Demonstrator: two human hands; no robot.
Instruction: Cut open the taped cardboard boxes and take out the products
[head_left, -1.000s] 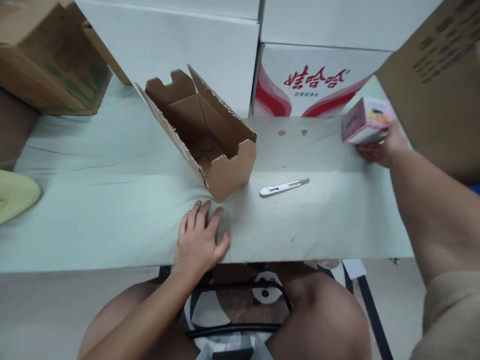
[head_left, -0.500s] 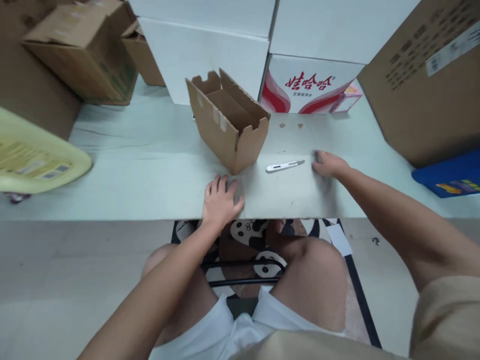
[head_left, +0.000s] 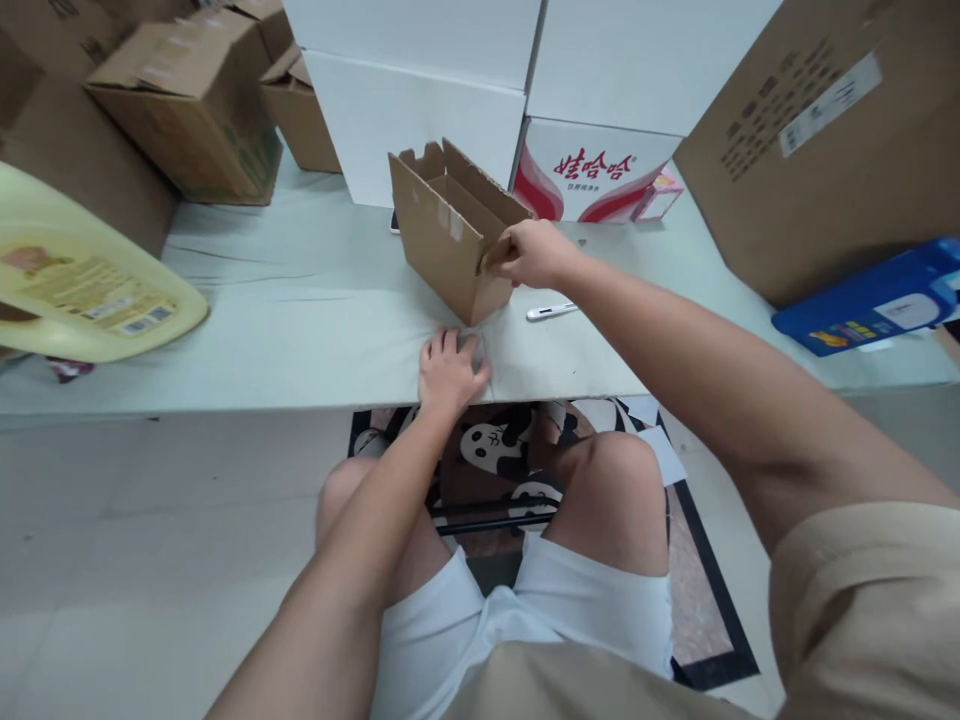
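Note:
An open-topped cardboard box (head_left: 442, 240) with notched upper edges stands on the pale green tabletop (head_left: 315, 340). My right hand (head_left: 534, 252) reaches to its near right corner, fingers closed on the box's edge; the fingertips are partly hidden. Just in front of the box, my left hand (head_left: 452, 370) lies on the table, fingers spread, holding nothing. A white utility knife (head_left: 550, 312) rests to the right of the box, its far end covered by my right forearm.
Stacked white boxes (head_left: 420, 120) and a red-and-white carton (head_left: 592, 170) line the back. Brown cartons (head_left: 187, 110) fill the back left, and a large one (head_left: 795, 130) stands right. A yellow bottle (head_left: 97, 280) is at left, a blue bottle (head_left: 870, 300) at right.
My right hand has moved left and up from the table beyond the knife to the cardboard box's corner and taken hold there. My left hand stays on the table. The view has shifted slightly.

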